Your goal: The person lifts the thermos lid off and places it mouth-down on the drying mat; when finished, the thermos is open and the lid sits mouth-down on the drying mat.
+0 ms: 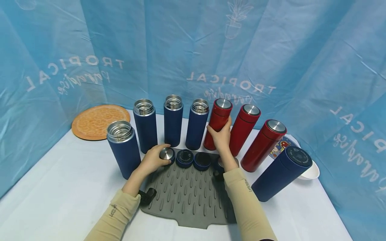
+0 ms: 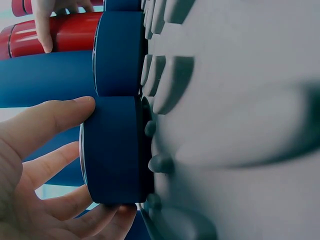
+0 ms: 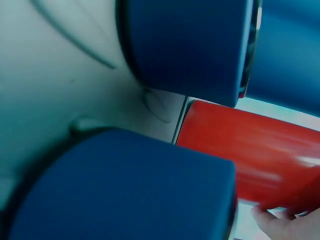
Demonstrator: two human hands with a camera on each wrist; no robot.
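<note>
Pinching a silver-topped navy lid [image 1: 169, 154] between the thumb and bent fingers of the left hand [image 1: 152, 159], at the left end of a row of lids on the grey ridged mat [image 1: 187, 197]. Gripping, with the right hand [image 1: 221, 137], the leftmost red bottle [image 1: 217, 120], upright on the white surface [image 1: 54, 207] just beyond the far edge of the mat and fitted with a silver-topped cap; setting thumb and fingers on opposite flanks.

Counting two black-topped lids [image 1: 184, 159] next in the same row, just beside the pinched one, then a fourth lid [image 1: 217, 164] partly hidden by the right wrist.

Noting four blue bottles [image 1: 173, 122] with bare threaded steel necks, arcing along the left and far sides of the mat. Finding two more red bottles [image 1: 245, 130] to the right of the gripped one, both capped in silver, then a capped blue bottle [image 1: 280, 177] with a dark top, nearer the person.

Recording a colourful printed item [image 1: 283, 145] and a white bowl [image 1: 312, 171] behind the right-hand bottles, both partly covered, plus a round orange mat [image 1: 101, 122] lying flat at far left. Wearing beige sleeves [image 1: 247, 204] with small dark lettering. Viewing, behind everything, a blue curtain [image 1: 181, 40] bearing white mirror-image lettering.
</note>
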